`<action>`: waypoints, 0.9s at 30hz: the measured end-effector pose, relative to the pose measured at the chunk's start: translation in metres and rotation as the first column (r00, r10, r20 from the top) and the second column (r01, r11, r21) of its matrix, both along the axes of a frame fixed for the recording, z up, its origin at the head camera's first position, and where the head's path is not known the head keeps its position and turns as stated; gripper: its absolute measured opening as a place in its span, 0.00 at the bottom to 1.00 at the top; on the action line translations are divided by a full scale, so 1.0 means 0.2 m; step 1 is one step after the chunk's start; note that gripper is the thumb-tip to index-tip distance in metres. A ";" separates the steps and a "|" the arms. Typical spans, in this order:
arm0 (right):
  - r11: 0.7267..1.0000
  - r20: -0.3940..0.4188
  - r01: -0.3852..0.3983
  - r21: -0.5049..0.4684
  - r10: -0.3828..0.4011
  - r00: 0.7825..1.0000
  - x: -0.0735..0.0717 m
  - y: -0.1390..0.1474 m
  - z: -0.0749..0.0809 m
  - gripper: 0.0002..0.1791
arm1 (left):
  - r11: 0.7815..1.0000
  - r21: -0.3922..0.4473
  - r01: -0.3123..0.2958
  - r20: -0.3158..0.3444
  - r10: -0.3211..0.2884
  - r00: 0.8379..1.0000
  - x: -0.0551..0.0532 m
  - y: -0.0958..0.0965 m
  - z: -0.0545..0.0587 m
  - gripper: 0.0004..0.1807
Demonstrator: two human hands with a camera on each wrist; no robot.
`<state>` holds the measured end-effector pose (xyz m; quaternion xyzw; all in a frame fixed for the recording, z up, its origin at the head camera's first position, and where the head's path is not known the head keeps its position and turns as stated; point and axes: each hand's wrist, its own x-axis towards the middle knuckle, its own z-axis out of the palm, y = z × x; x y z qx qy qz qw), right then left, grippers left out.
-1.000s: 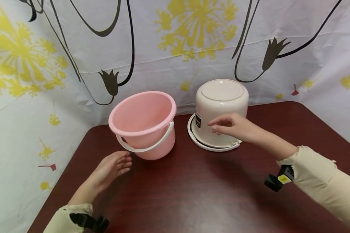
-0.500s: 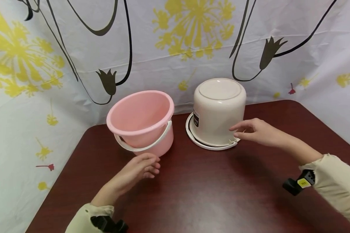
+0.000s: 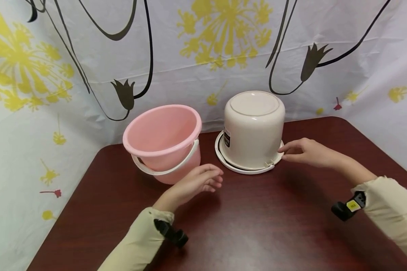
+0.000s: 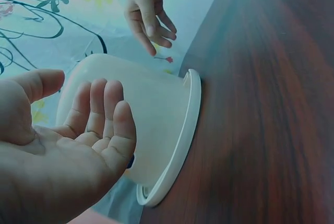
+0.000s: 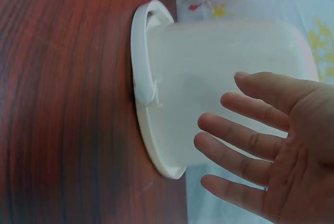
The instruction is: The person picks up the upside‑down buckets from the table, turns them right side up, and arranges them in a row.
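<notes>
A cream bucket (image 3: 252, 131) stands upside down on the table, its rim and white handle (image 3: 247, 171) at the bottom. Just right of its side is my right hand (image 3: 306, 152), fingers loosely extended and holding nothing. My left hand (image 3: 195, 182) is in front of the gap between the two buckets, palm turned toward the cream one, fingers slightly bent and holding nothing. In the left wrist view its fingers overlap the cream bucket (image 4: 141, 109). Left of that, a pink bucket (image 3: 162, 131) stands upright with its mouth tipped toward me and its white handle hanging in front.
The dark red-brown table (image 3: 257, 226) has rounded far corners. Behind it and along both sides hangs a white cloth (image 3: 190, 75) printed with yellow and dark flowers. A dark label (image 3: 227, 138) shows on the cream bucket's left side.
My left hand has moved right, from beside the pink bucket across its front. My right hand has moved right, from in front of the cream bucket to its right side. Both buckets stay put.
</notes>
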<state>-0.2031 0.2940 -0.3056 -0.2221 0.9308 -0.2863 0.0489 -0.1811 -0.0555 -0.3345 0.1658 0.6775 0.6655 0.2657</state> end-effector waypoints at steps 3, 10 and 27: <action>1.000 0.028 0.007 0.004 -0.007 1.000 -0.04 0.02 -0.02 0.16 | 1.000 -0.008 -0.017 0.002 0.017 1.000 -0.05 0.07 -0.01 0.14; 0.997 0.033 -0.013 0.071 0.010 0.999 -0.15 0.10 -0.09 0.15 | 0.977 -0.213 0.029 -0.221 -0.077 0.972 -0.16 0.18 -0.05 0.15; 0.977 0.028 -0.045 0.209 0.040 0.999 -0.34 0.11 -0.20 0.08 | 0.802 -0.584 -0.127 -0.649 -0.366 0.667 -0.36 0.34 -0.11 0.11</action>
